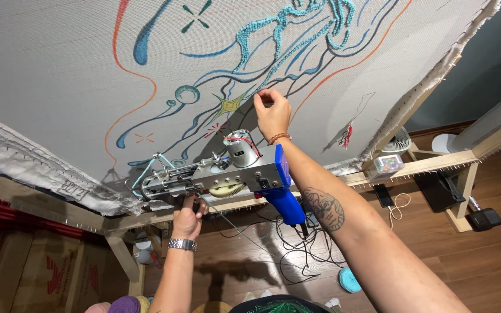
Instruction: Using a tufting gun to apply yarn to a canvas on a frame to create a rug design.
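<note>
Surroundings: wooden tufting frame [436, 165] running across the middle of the frame, nail strips along its rail; small clear box of coloured pins [387, 165] on the rail at right.
Floor: dark wood planks, tangle of black cables [297, 249] at lower centre, teal yarn ball [349, 280] beside them, purple yarn ball [124, 304] at bottom left, white fan [400, 141] and black dumbbell [484, 218] at right.
In the way: right forearm crossing in front of the frame rail and part of the cables; tufting gun hiding the rail at centre.
Backing cloth [59, 75]: pale grey, stretched, filling the upper frame; drawn lines in blue, orange, red and green, a yellow star at centre, a tufted teal patch [297, 26] at top centre.
Tufting gun [227, 171]: centre of frame, just below the cloth; silver metal body, blue pistol handle pointing down, yellow gear, round motor with red wires on top, nose toward the left.
Left hand [188, 220]: lower centre, wristwatch on wrist, closed around the gun's underside from below.
Right hand [272, 113]: above the gun, beaded bracelet, fingertips pinched together against the cloth; what lies between them too small to tell.
</note>
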